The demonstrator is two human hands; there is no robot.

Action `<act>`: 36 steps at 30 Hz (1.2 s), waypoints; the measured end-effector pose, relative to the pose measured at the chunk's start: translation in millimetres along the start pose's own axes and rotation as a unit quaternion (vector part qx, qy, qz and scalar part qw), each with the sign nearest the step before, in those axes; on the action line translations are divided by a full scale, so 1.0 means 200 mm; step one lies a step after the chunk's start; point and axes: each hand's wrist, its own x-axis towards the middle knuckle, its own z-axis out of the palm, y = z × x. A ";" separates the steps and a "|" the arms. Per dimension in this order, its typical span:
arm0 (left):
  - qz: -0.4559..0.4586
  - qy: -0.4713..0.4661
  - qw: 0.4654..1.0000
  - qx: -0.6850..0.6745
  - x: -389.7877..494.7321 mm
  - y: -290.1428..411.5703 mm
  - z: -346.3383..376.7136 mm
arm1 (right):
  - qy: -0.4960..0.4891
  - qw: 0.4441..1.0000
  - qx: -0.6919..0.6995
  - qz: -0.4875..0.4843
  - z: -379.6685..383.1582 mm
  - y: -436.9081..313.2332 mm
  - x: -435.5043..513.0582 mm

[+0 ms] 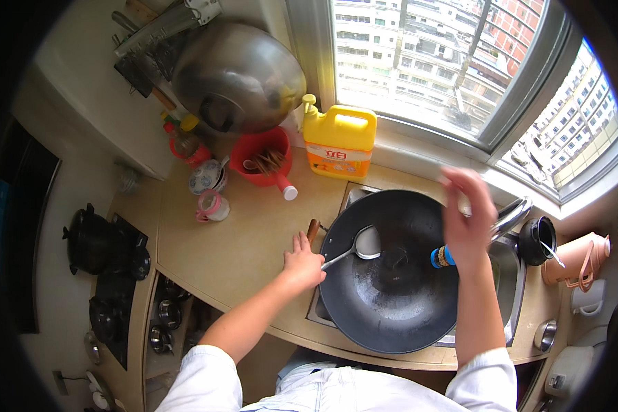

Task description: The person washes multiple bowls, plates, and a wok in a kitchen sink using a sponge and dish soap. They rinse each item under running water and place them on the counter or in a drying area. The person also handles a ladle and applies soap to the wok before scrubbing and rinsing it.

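A large dark wok [391, 319] rests over the sink, with a metal spatula [367, 243] lying in its bowl. My left hand [304, 265] is at the wok's left rim, over the spatula's shaft and beside a wooden handle [313, 232]. Its fingers are spread, but its grip on the shaft is hidden. Raised above the wok's right side, my right hand [468, 216] is blurred, its thumb and fingers apart, with nothing visible in it. A blue object with a patterned band [443, 256] shows beside my right wrist, partly hidden; its kind is unclear.
The sink rim [517, 309] and a metal faucet [512, 219] are at right, near a black pot [538, 242] and a pink jug [571, 260]. Behind stand a yellow detergent bottle [338, 141] and a red basin [283, 167]. A pink-handled jar [213, 206] is on the left counter.
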 end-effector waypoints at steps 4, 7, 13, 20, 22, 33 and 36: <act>0.054 0.103 0.993 -0.012 -0.03 0.03 -0.01 | -0.218 0.948 -0.229 -0.029 0.56 0.32 0.45; 0.085 0.209 0.969 -0.101 -0.10 -0.05 -0.04 | -0.246 0.892 -0.380 -0.004 0.81 0.60 0.56; 0.062 0.291 0.921 -0.253 -0.23 -0.39 -0.09 | -0.399 0.882 -0.242 0.067 0.92 0.65 0.65; 0.232 0.400 0.814 -0.351 -0.02 -0.33 -0.45 | -0.457 0.878 -0.138 -0.032 0.68 0.73 0.64; 0.258 0.356 0.758 -0.481 0.14 -0.26 -0.55 | -0.476 0.868 -0.131 -0.041 0.67 0.69 0.63; 0.218 0.081 0.687 -0.689 0.54 0.08 -0.85 | -0.441 0.859 -0.235 -0.110 0.69 0.69 0.54; 0.207 0.076 0.723 -0.654 0.55 0.05 -0.82 | -0.429 0.870 -0.228 -0.079 0.68 0.68 0.52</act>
